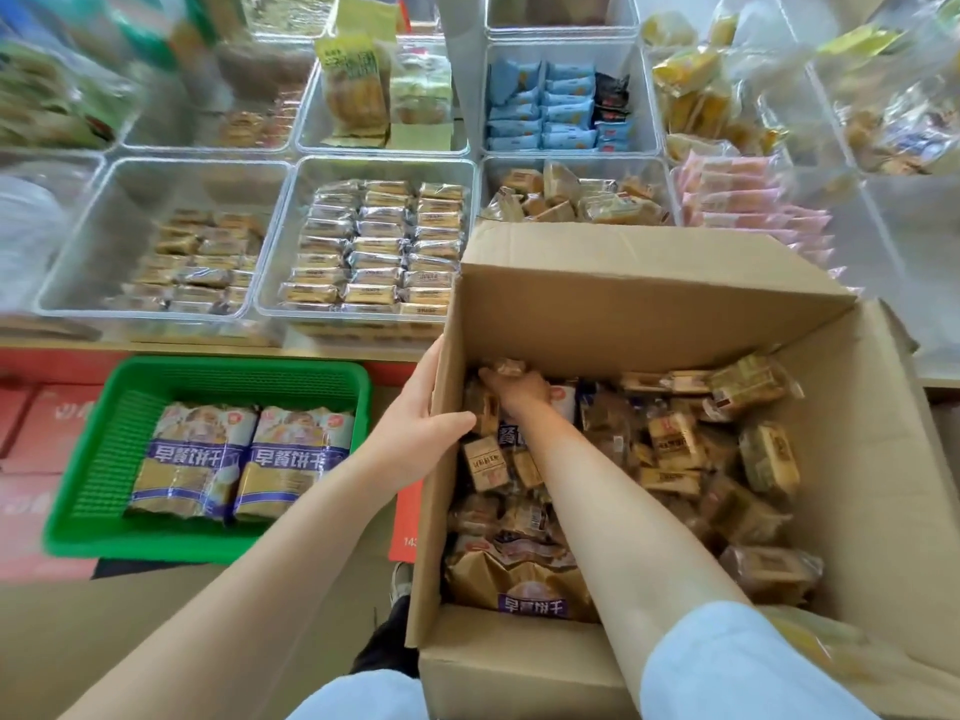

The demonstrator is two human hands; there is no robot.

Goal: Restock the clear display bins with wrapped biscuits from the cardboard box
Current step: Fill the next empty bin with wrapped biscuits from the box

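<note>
An open cardboard box [639,304] stands in front of me, holding a heap of small wrapped biscuits [675,444]. My left hand [421,423] grips the box's left wall, thumb inside. My right hand [514,389] is deep in the box's far left corner, with its fingers curled round several wrapped biscuits. Beyond the box stand clear display bins: one [280,298] is packed with neat rows of wrapped biscuits, and the bin to its left [67,272] is partly filled.
A green plastic basket [98,459] with two large biscuit bags sits lower left on red cartons. More clear bins with blue, yellow and pink packets fill the shelf behind. The box's far flap [623,252] stands up against the bins.
</note>
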